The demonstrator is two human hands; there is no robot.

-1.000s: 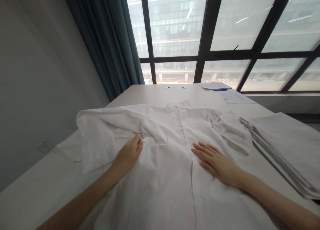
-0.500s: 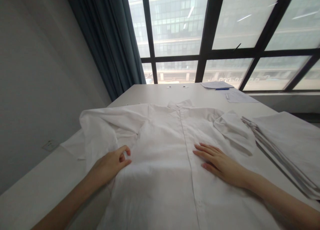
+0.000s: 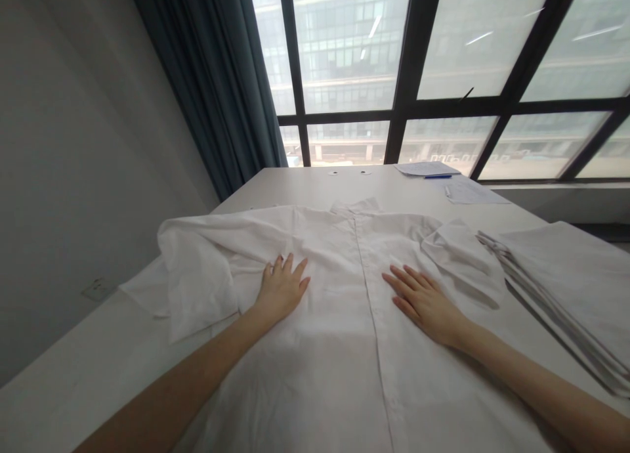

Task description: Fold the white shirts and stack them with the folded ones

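A white button-front shirt (image 3: 335, 361) lies spread front side up, its collar (image 3: 357, 207) pointing away from me. My left hand (image 3: 281, 289) rests flat on the left part of the chest, fingers spread, holding nothing. On the other side of the button placket, my right hand (image 3: 426, 302) lies open with its palm down on the cloth. The left sleeve (image 3: 199, 276) hangs bent outward and down. The right sleeve (image 3: 460, 256) is crumpled beside the body of the shirt. Its lower hem is out of view.
The white table (image 3: 295, 184) carries a stack of folded white cloth (image 3: 571, 276) at the right. Paper sheets (image 3: 427, 169) and a blue pen (image 3: 438, 176) lie at its far end. A wall socket (image 3: 98, 289) is on the left, and a dark curtain (image 3: 221, 85) hangs by the window.
My left hand has moved from the shirt's left side inward and farther up the chest, its curled fingers now spread flat. My right hand has slid slightly away from me.
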